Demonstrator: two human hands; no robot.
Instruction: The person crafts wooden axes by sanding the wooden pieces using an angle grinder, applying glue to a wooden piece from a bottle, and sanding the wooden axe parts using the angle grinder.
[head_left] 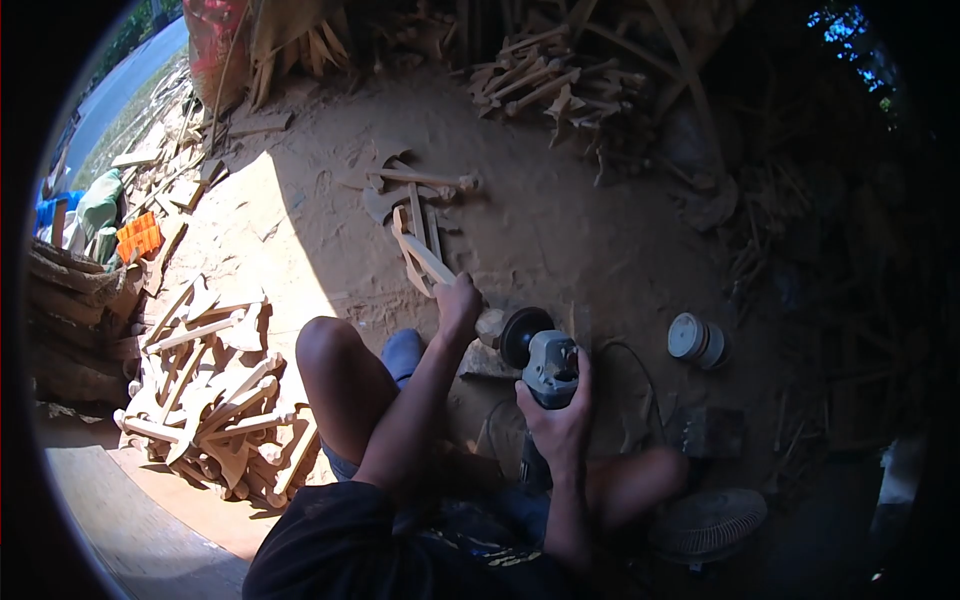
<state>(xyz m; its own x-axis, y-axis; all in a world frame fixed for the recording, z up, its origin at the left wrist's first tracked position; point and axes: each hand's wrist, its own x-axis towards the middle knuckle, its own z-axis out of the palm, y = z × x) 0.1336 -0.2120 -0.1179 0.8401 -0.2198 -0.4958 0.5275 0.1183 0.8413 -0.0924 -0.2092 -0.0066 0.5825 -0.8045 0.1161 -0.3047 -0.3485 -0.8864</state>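
Note:
My left hand (459, 308) is closed around a long pale carved wooden piece (428, 260). Its far end points up and left, and a rounded end (490, 325) shows on the other side of my fist, against or very close to the dark disc (524, 335) of an angle grinder (551, 366). Whether the two touch I cannot tell. Around the grinder's grey head and body my right hand (560, 420) is wrapped, fingers partly hidden. Just beyond my left hand, several similar wooden pieces (425, 181) lie on the dusty ground.
A sunlit heap of carved wooden pieces (215, 400) lies by my left knee; another pile (560, 85) is at the back. To the right are a tin can (687, 337), a power cord (648, 375) and a round fan (710, 522). An orange object (138, 237) sits far left.

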